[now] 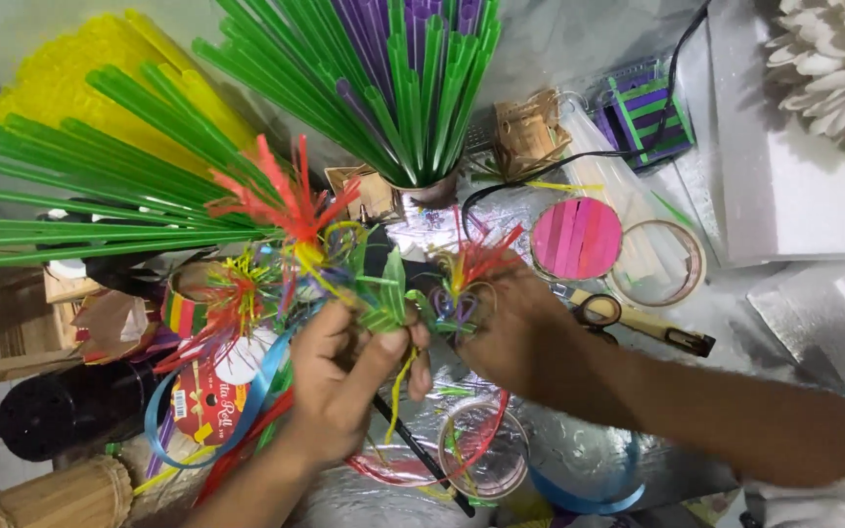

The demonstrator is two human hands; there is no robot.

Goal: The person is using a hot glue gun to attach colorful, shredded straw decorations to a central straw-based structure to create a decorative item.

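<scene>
in the head view, at centre frame, our left hand (pixel 339 376) pinches a green straw flower (pixel 383 288), fingers clamped on its stem. just right of it, our right hand (pixel 506 328) is closed around a red straw flower (pixel 466 269). a pink disc (pixel 576 238) lies further right, scissors (pixel 638 321) below it.

The right hand (pixel 506 328) covers the stem of the straw flower (pixel 466 269) in its grip, and the leaf bundle's (pixel 383 293) base is lost inside the left hand's (pixel 344 381) grip. Far above both, the green straws (pixel 413 78) run past the top edge, and the white flower (pixel 833 59) is cut by the corner.
</scene>
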